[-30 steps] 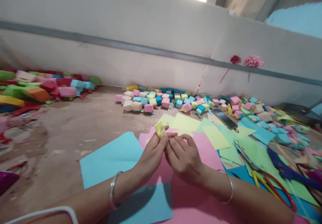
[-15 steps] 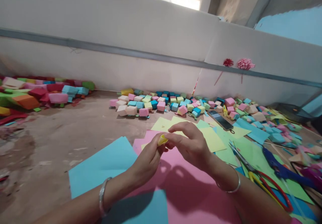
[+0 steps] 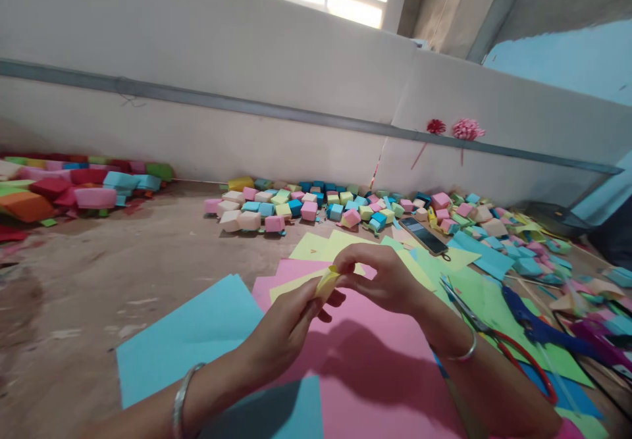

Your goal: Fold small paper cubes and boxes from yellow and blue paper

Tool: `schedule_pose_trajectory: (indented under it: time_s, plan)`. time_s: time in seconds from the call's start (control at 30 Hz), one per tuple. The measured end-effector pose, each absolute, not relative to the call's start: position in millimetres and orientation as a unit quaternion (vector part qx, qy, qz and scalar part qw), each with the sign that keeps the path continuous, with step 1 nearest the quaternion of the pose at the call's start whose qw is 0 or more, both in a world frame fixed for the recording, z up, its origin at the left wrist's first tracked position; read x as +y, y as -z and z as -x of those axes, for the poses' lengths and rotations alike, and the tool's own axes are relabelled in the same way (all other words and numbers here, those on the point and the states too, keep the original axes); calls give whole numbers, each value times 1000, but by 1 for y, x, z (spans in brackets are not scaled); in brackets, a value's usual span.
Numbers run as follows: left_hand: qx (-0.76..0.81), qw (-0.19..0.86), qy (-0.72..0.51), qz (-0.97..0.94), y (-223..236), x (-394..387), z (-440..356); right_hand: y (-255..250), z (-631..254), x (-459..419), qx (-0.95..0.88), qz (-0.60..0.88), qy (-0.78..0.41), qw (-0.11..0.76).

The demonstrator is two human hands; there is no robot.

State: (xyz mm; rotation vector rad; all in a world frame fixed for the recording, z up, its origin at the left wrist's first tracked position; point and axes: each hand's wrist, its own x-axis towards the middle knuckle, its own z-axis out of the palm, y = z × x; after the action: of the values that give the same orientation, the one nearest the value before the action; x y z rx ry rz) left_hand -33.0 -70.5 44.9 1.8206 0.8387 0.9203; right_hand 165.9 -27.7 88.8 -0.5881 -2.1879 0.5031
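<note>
A small folded piece of yellow paper (image 3: 326, 284) is held up over the pink sheets (image 3: 380, 393). My left hand (image 3: 291, 320) grips its lower end between thumb and fingers. At its upper end, the thumb and index finger of my right hand (image 3: 380, 278) pinch the paper's edge. The left fingers behind the paper are partly hidden. Blue sheets (image 3: 192, 340) lie under and beside my left forearm. Pale yellow sheets (image 3: 311, 247) spread out just beyond my hands.
Rows of small folded paper boxes (image 3: 309, 211) line the wall, with larger coloured ones (image 3: 96, 197) at left. To the right lie a phone (image 3: 423, 236), scissors (image 3: 474, 320), a blue-handled tool (image 3: 533, 324) and green sheets (image 3: 494, 301). Two paper flowers (image 3: 468, 129) stand at the wall ledge.
My right hand has gone from spread fingers over the yellow paper to a pinch on its upper end. More of the paper now shows. The view has shifted slightly right.
</note>
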Motion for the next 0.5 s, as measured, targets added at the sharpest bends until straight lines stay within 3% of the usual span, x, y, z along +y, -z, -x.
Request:
schedule_pose_trajectory:
  time_s: [0.33,0.5]
  plan:
    - [324,476,-368,-730,-51,-74,32,-91,-159,-36,-840,266,-146,450]
    - [313,496,-378,-716,-52,-74,32,-88,-158,-37,-814,277,-176,479]
